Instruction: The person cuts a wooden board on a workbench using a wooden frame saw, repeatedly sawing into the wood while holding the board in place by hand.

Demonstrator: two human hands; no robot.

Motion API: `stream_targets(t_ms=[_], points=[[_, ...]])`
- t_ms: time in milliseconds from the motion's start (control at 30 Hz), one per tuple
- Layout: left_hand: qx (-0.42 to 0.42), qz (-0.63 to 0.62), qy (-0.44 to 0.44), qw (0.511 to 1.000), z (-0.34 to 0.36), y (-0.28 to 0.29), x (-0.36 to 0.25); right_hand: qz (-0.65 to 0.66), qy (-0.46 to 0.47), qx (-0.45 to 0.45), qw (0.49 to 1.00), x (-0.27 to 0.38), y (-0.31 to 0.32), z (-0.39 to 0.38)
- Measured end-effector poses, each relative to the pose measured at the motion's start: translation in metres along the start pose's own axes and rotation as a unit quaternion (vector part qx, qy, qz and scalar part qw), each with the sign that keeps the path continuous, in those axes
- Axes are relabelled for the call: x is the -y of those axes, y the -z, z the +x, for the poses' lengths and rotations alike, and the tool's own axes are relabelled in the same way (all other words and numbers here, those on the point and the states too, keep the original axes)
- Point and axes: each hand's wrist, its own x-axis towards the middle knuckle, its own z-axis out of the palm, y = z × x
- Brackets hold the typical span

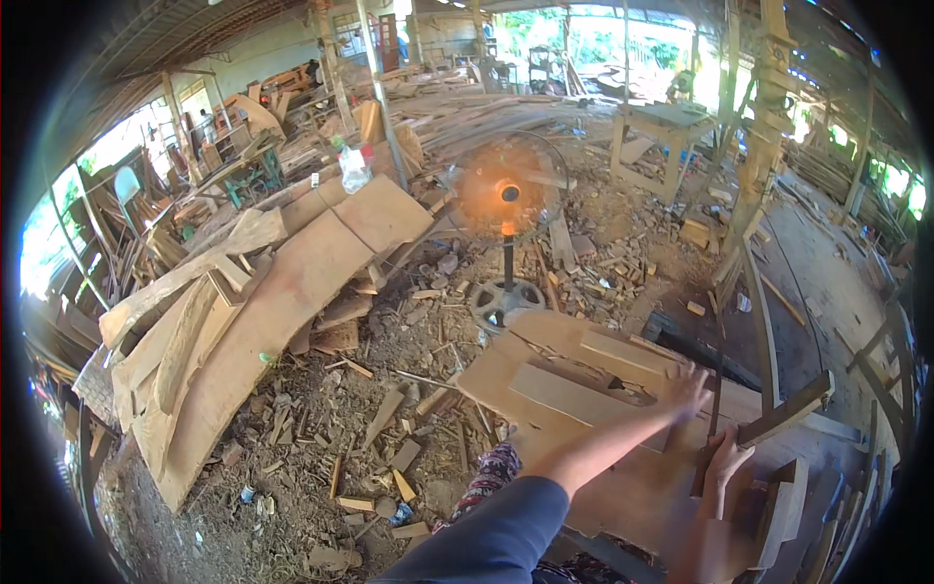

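Observation:
My left hand (687, 392) reaches over the wooden workbench at the right, its fingers spread and slightly blurred. It is at the far end of the flat boards, and I cannot tell how firmly it touches them. A pale plank (550, 392) and a second narrow plank (628, 352) lie on a broad brown board (491, 375). My right hand (725, 459) is closed round the near end of a wooden frame saw (786, 410). The saw's dark narrow blade runs away from me, left of its long wooden middle bar. My right forearm is partly blurred.
An orange pedestal fan (509, 195) stands beyond the bench. Large curved wooden slabs (292, 292) are stacked at the left. Offcuts and chips litter the ground (321, 428). A wooden post (764, 117) and a rough table (662, 122) stand at the far right.

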Motion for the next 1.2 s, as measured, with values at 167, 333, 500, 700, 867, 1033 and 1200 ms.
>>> stream_targets(t_ms=[167, 333, 500, 700, 867, 1033, 1200], points=[[0.025, -0.289, -0.128, 0.948, -0.043, 0.053, -0.105, 0.012, 0.167, 0.004, 0.986, -0.058, 0.044, 0.031], [-0.095, -0.276, -0.041, 0.955, -0.061, 0.071, -0.129, 0.079, 0.036, 0.001, 0.996, -0.025, -0.003, 0.017], [-0.115, -0.272, -0.003, 0.955, -0.056, 0.052, -0.128, 0.141, -0.126, -0.038, 0.981, 0.038, -0.042, -0.001], [0.011, -0.426, -0.009, 0.905, -0.065, 0.081, -0.161, 0.017, -0.197, 0.028, 0.98, 0.041, 0.005, 0.041], [0.057, -0.364, -0.06, 0.928, -0.074, 0.115, -0.147, -0.178, -0.175, 0.022, 0.968, 0.039, -0.006, 0.027], [0.018, -0.445, 0.011, 0.895, -0.062, 0.068, -0.142, -0.247, -0.137, -0.091, 0.955, 0.049, -0.027, 0.015], [-0.008, -0.445, -0.013, 0.895, -0.064, 0.072, -0.148, -0.351, 0.049, -0.048, 0.934, 0.021, -0.014, 0.022]])
